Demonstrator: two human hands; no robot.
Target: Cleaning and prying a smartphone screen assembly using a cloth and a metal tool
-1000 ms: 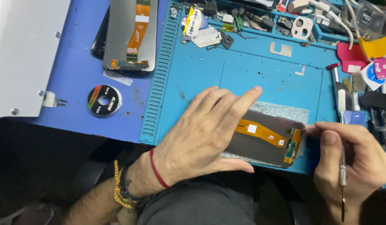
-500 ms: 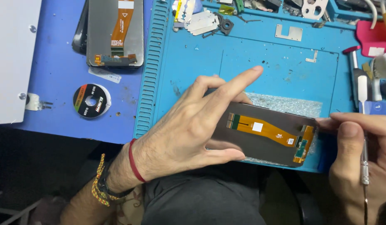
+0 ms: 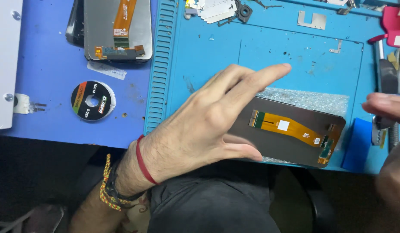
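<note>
Left hand (image 3: 208,125): lying flat, fingers spread, pressing the phone display panel (image 3: 290,133) at the blue repair mat's (image 3: 200,56) near edge.
Right hand (image 3: 387,129): blurred, grip unreadable.

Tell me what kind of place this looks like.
Most likely a phone repair bench. A blue work mat with ridged slots covers the table, the left hand rests on a phone screen panel with an orange flex cable, a second panel lies nearby, and small metal parts are scattered along the top.
</note>
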